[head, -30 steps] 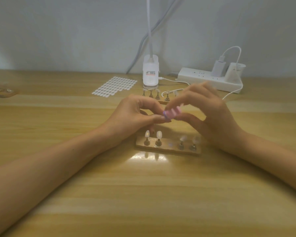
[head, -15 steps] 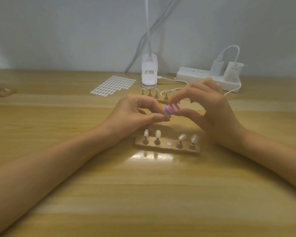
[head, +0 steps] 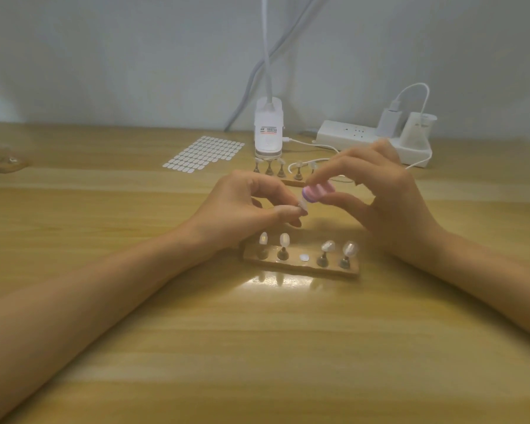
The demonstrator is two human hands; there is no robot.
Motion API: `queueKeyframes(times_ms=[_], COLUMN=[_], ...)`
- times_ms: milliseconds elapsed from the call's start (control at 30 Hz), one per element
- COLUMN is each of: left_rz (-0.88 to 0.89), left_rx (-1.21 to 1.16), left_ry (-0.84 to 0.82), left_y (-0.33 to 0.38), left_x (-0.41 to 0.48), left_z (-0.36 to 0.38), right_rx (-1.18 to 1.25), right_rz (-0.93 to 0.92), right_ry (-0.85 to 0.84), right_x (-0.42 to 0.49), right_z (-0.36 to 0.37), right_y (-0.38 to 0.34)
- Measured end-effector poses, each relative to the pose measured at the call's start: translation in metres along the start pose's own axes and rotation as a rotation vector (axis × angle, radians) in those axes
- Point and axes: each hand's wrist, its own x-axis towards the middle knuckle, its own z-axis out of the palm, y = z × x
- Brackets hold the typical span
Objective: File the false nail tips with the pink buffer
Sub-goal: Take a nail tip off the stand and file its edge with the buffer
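Observation:
My right hand (head: 383, 197) pinches a small pink buffer (head: 410, 190) between thumb and fingers. My left hand (head: 242, 209) pinches a false nail tip (head: 396, 205) on its peg, and the buffer's left end meets that tip. Below the hands lies a wooden holder (head: 300, 266) with several nail tips standing on pegs, such as one tip (head: 284, 240) at left and another (head: 349, 248) at right. Its middle slot shows only a bare magnet disc (head: 303, 257). A second holder with tips (head: 280, 172) stands behind the hands, partly hidden.
A sheet of adhesive tabs (head: 205, 153) lies at back left. A white lamp base (head: 268, 130) stands at back centre. A power strip (head: 377, 139) with a charger and white cable lies at back right. A brownish object (head: 0, 160) sits at the far left edge.
Both hands stay in place above the holder. The buffer has shifted slightly against the held tip, a small stroke to the right and back.

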Motion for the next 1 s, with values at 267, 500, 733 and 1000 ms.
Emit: queueKeyframes(times_ms=[267, 500, 733, 1000], left_rz=[0.016, 0.033, 0.028, 0.037], left_rx=[0.008, -0.009, -0.010, 0.001], left_ry=[-0.006, 0.013, 0.011, -0.003], left_y=[0.0006, -0.0011, -0.0018, -0.0023], left_x=[0.0001, -0.0011, -0.0001, -0.0006], left_z=[-0.0004, -0.0007, -0.0009, -0.0009], right_rx=[-0.067, -0.084, -0.125, -0.115], right_rz=[-0.047, -0.063, -0.051, -0.054], right_ry=[0.023, 0.032, 0.047, 0.028], right_x=[0.0004, -0.0010, -0.0020, -0.0023], right_z=[-0.0009, -0.0010, -0.0002, 0.0000], right_y=[0.0022, 0.0055, 0.0057, 0.0053])
